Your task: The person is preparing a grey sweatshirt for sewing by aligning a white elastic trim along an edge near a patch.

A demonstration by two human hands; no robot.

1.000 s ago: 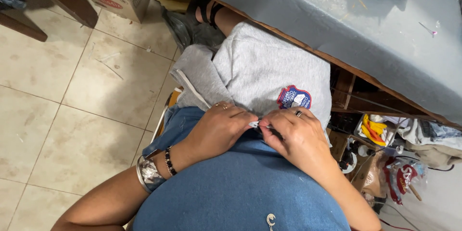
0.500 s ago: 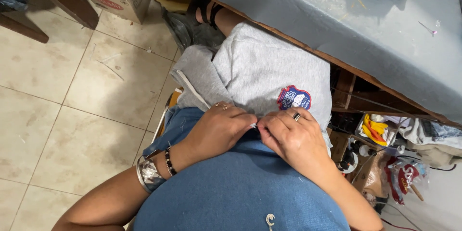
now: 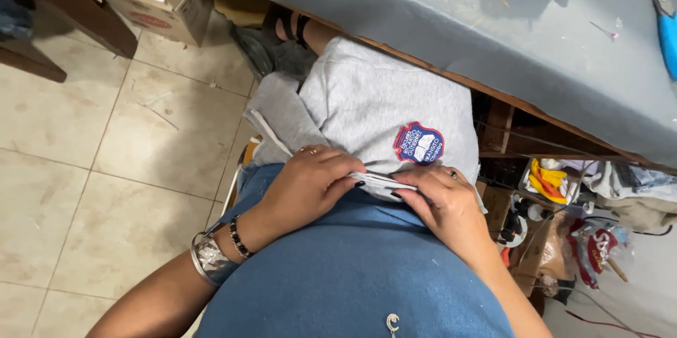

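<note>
Where fingertips meet, contact partly hidden: left hand [image 3: 307,186], right hand [image 3: 444,204] both grip grey garment [image 3: 374,109] hem.

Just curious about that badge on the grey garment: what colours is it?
The badge is blue with a red border and white details, seen in the head view.

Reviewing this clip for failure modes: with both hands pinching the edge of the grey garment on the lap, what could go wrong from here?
1. The left hand and right hand pinch only a thin strip of the grey garment's edge; it could slip free.
2. The grey garment drapes over the knees toward the tiled floor; the loose part may slide down.
3. The fingers hide the pinched edge, so misalignment could go unseen.
</note>
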